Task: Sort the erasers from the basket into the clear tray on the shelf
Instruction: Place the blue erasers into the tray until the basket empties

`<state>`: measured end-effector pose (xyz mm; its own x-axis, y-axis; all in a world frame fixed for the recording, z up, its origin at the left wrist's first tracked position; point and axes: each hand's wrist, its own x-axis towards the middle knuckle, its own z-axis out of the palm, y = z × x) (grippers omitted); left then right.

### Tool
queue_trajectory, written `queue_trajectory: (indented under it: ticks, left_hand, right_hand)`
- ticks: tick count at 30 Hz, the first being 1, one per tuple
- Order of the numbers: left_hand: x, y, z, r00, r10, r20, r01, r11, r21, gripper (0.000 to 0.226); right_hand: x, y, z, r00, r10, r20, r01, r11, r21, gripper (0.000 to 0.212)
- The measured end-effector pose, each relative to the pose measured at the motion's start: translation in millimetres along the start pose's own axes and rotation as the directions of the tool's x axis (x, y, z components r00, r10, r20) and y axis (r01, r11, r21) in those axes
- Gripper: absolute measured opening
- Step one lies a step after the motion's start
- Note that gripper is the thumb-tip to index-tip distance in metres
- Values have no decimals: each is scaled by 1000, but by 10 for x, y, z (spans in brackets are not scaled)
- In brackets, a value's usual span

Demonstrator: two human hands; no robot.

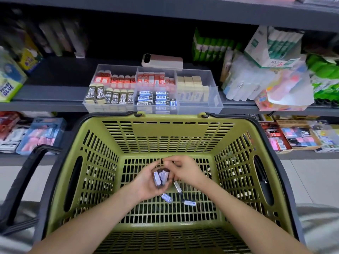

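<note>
The left hand (146, 184) cups several small blue-and-white wrapped erasers (161, 177), fingers curled round them. The right hand (183, 170) pinches at the top of that bunch; whether it grips one I cannot tell. Three more loose erasers (167, 197) lie on the green slotted plastic basket's (165, 134) floor. Beyond it, the clear compartmented tray (214, 99) sits on the grey shelf (55, 96).

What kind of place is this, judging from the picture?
Most likely a stationery shop or the stationery aisle of a store. Grey shelves hold packaged goods such as glue sticks, a clear tray displays rows of erasers, and a green shopping basket stands in front.
</note>
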<state>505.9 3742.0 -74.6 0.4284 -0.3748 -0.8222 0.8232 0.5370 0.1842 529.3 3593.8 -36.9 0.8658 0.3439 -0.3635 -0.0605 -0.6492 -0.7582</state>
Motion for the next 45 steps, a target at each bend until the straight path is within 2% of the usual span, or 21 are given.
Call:
queue_trajectory:
  ticks: [2,6,8,9,11,13,14,16,17,20,23,25,26,27,29,31,33,35,38,41,45]
  left_hand:
    - [-5,27,-32,1000,25,9,-25,999,47,30]
    - [25,80,-127,996,77,-43,-76,996,37,23]
    - [49,90,-193,984,143,-105,-109,954,278,26]
    - [64,81,-240,972,208,-108,-127,854,505,26]
    - [91,36,-316,945,328,6,-187,523,832,18]
    - [125,-25,-352,928,346,141,-243,272,931,15]
    - [145,-63,-350,922,331,201,-259,143,955,20]
    - [193,-130,-348,919,289,268,-237,-138,962,36]
    - [210,-161,-359,916,285,282,-217,-239,946,43]
    - [240,-254,-446,883,333,331,-179,-413,893,40]
    - [257,-337,-488,836,383,393,-169,-500,849,30]
    - [253,-337,-440,838,389,383,-164,-489,857,29]
    - [233,-313,-400,853,389,349,-163,-437,885,31]
    - [210,-282,-359,870,393,296,-167,-330,929,35]
    - [135,-203,-292,908,392,148,-180,46,983,36]
    - [18,-116,-227,936,352,9,-169,426,889,30]
    - [-121,-4,-128,950,310,-40,-177,638,749,29]
    - [-268,97,3,957,290,-2,-219,724,655,32]
    - [-539,242,229,940,325,106,-327,761,560,33]
    - [-797,364,392,891,392,228,-453,773,444,27]
    - [-1049,503,457,812,431,394,-557,774,301,30]
  right_hand:
    - [11,116,-43,999,30,-41,-33,995,-90,22]
    - [-44,410,109,983,129,133,-54,886,-460,38]
    - [-45,546,235,973,111,203,22,830,-557,37]
    - [-28,589,255,968,99,229,41,843,-537,31]
    - [27,619,165,955,158,252,-64,936,-345,21]
    - [39,622,-8,925,259,278,-233,965,-124,22]
    - [12,635,-86,909,291,298,-278,957,-84,25]
    - [-68,683,-198,869,321,377,-297,947,-121,27]
    - [-111,701,-227,847,328,418,-291,945,-151,26]
    - [-182,751,-206,826,332,456,-239,938,-249,22]
    - [-212,794,-90,890,245,386,-26,870,-493,24]
    - [-225,837,4,908,195,372,72,801,-594,29]
    - [-225,851,42,906,184,381,87,800,-593,28]
    - [-220,857,73,902,176,395,102,801,-589,24]
    - [-205,831,91,902,159,400,118,803,-585,19]
    - [-185,741,40,914,163,371,21,895,-446,19]
    - [-172,550,-72,930,163,328,-124,983,-136,14]
    - [-164,311,-203,949,149,277,-200,965,169,13]
    - [-177,-86,-380,969,98,228,-204,835,510,10]
    - [-219,-417,-501,989,8,147,-108,722,684,9]
    - [-212,-759,-606,995,-66,80,-20,632,775,4]
